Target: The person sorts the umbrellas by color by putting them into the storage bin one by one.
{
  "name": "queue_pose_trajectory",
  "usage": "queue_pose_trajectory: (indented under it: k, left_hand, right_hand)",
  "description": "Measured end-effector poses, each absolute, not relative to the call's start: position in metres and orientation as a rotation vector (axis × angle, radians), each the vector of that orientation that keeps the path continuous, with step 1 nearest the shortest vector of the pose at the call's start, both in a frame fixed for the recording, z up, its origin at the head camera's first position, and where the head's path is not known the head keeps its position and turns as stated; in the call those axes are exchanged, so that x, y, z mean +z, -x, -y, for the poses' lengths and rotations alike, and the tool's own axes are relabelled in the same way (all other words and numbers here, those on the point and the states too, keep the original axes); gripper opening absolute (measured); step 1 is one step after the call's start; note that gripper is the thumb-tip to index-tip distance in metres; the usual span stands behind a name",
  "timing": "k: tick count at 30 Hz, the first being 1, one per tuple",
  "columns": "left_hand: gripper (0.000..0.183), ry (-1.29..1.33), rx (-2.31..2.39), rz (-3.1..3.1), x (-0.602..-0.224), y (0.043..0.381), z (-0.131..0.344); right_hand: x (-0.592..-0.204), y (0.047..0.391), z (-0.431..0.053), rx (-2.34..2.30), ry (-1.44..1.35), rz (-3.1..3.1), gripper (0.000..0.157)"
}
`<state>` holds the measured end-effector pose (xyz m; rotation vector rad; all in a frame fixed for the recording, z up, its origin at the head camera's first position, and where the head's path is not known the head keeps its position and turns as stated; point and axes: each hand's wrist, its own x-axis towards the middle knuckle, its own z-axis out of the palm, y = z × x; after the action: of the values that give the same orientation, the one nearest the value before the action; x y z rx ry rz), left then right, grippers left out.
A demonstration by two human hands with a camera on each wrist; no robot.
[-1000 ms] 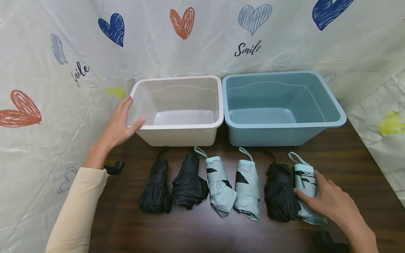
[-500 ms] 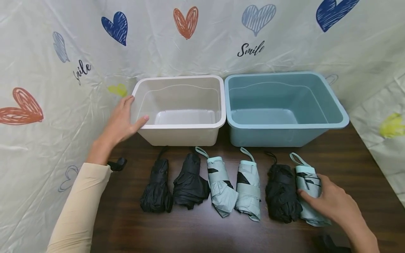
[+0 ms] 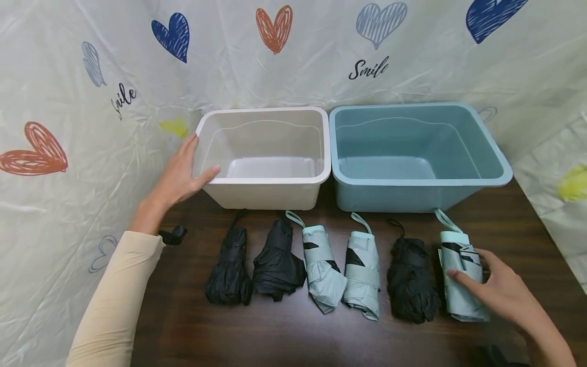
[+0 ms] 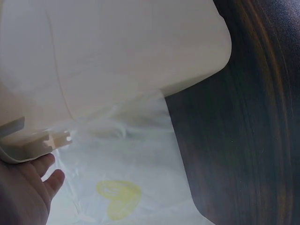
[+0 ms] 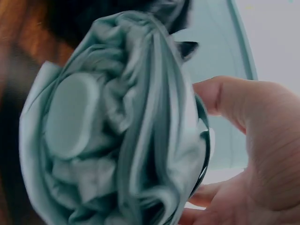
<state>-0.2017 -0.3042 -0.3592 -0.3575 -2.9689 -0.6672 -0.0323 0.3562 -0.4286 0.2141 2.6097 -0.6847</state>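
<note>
Shifted rightward since half a second ago, the pale mint folded fabric umbrella now shows a gap from the crumpled black fabric umbrella; both are before the blue rectangular plastic bin. The right hand has its grip partly closed around the mint umbrella, thumb on one side, fingers on the other. Whether the umbrella touches the dark wood-grain surface I cannot tell. Left of the blue bin, the left hand has its grip spread, resting on the rim of the off-white rectangular plastic bin. Only the right wrist view shows the umbrella's pale oval end cap among bunched folds; only the left wrist view shows a notched ledge beneath the off-white bin's rim.
</note>
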Motion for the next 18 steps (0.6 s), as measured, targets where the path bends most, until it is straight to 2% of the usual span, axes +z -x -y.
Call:
queue_pose_trajectory:
  k: [18]
  left_hand:
    - [0.105, 0.367, -0.674, 2.957, -0.36, 0.202, 0.303]
  right_hand:
    - [-0.387, 0.04, -0.345, -0.897, -0.136, -2.678, 0.094]
